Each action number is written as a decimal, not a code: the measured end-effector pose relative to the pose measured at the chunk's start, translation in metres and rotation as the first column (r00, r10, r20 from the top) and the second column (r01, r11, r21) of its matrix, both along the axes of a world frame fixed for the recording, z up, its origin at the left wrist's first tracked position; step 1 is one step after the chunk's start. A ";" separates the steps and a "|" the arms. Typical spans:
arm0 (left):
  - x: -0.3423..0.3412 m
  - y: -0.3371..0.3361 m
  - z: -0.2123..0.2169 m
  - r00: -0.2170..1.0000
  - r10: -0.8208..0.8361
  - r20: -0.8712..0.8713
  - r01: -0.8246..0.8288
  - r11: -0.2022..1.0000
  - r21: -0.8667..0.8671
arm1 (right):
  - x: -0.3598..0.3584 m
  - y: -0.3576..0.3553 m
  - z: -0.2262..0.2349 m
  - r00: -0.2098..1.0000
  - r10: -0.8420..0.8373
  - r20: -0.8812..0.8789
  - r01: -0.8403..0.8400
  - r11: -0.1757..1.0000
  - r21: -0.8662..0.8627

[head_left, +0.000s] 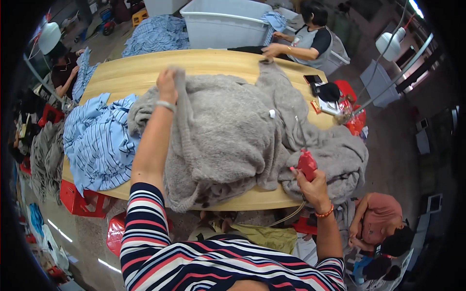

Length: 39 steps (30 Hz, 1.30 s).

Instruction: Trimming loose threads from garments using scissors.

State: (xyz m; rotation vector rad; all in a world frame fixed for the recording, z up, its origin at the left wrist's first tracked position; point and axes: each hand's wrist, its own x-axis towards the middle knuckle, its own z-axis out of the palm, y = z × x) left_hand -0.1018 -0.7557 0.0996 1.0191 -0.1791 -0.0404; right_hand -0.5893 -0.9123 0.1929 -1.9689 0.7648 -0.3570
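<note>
A large grey fuzzy knit garment [228, 126] lies spread and bunched across the table in front of me. My left hand [167, 87] reaches to its far left part, fingers closed on a raised edge of the knit. On the right, my right hand [313, 186] is wrapped round a red-handled tool [307, 165] with a long thin metal tip pointing away from me. That tip is above the grey fabric; I cannot tell whether it touches. A pale hose or cord [286, 219] runs below this hand. A small white tag [272, 114] shows on the garment.
Blue striped shirts [99, 143] are heaped on the left of the wooden table [218, 59]. A black cap [328, 91] and a phone [312, 78] lie at the right. Across the table, a co-worker [310, 46] touches grey knit. A big pale bin [228, 24] stands behind.
</note>
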 end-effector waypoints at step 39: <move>-0.317 0.026 -0.006 0.893 -0.443 0.084 0.156 0.478 0.865 | 0.279 -0.042 -0.001 0.980 0.107 0.168 -0.097 0.993 -0.068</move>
